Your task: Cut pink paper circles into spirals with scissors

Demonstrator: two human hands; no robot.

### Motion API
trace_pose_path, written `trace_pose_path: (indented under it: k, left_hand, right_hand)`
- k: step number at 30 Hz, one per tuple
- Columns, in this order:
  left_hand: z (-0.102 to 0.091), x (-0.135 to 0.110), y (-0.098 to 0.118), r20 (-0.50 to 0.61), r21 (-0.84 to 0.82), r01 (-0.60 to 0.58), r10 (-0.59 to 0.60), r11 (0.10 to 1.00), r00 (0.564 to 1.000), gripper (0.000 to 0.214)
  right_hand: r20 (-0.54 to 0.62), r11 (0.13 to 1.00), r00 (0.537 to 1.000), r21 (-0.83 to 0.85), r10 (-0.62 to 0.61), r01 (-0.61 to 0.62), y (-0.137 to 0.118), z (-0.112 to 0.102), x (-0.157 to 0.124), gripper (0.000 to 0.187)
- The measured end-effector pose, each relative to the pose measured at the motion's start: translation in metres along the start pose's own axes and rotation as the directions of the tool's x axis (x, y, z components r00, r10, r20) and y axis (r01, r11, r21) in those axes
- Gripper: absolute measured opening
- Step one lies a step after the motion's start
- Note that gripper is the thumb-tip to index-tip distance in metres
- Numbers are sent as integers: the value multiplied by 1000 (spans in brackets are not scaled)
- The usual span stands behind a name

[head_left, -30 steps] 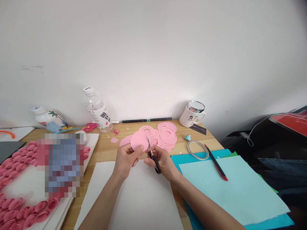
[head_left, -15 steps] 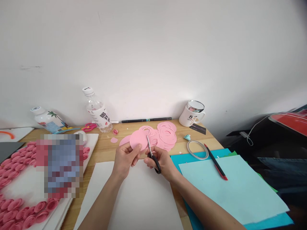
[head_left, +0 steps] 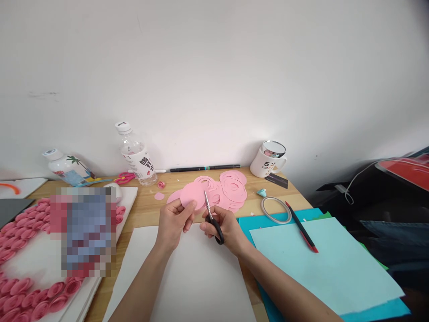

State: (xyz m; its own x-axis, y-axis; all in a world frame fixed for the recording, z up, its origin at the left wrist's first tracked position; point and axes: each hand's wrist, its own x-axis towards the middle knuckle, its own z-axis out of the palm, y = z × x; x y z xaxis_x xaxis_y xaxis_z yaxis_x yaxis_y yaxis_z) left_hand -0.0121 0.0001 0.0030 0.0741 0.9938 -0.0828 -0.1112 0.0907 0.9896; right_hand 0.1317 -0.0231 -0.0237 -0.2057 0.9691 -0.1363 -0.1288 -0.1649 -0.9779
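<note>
Pinched between the thumb and fingers of my left hand (head_left: 174,220) is a round piece of pink paper (head_left: 192,195), held up over the table. My right hand (head_left: 225,226) grips black-handled scissors (head_left: 217,229), their blades pointing up and away along the right edge of the pink circle. Whether the blades are cutting into the paper I cannot tell. Behind the circle lies a pile of pink paper rings and scraps (head_left: 233,190). Beneath both hands is a large white sheet (head_left: 197,277).
On the left, rolled pink paper flowers (head_left: 20,286) sit on a white board, partly blurred out. A water bottle (head_left: 136,156) and a mug (head_left: 268,160) stand by the wall. Blue sheets (head_left: 321,268), a tape roll (head_left: 276,221) and a red-black pen (head_left: 301,227) lie right.
Both hands have shifted very slightly left, along with the pink paper circle and the scissors. Everything else stays where it was.
</note>
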Motion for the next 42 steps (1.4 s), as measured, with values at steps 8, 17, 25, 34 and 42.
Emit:
trace_pose_path:
  k: [8, 17, 25, 34, 42]
  left_hand:
    - [0, -1, 0, 52, 47, -1, -1, 999, 999, 29]
    - [1, -1, 1, 41, 38, -1, -1, 999, 999, 28]
    - [0, -1, 2, 38, 60, -4, 2, 998, 999, 32]
    - [1, -2, 4, -1, 65, -19, 19, 998, 1000, 34]
    - [1, -1, 4, -9, 31, -46, 46, 998, 999, 31]
  right_hand:
    - [29, 997, 997, 24, -78, 77, 1, -5, 2, 39]
    - [39, 996, 996, 41, -81, 80, 4, -5, 3, 36]
    - [19, 999, 998, 13, -52, 52, 0, -3, 2, 36]
    - [-7, 999, 999, -4, -31, 31, 0, -2, 2, 33]
    - [-2, 999, 1000, -32, -21, 21, -1, -1, 1, 37]
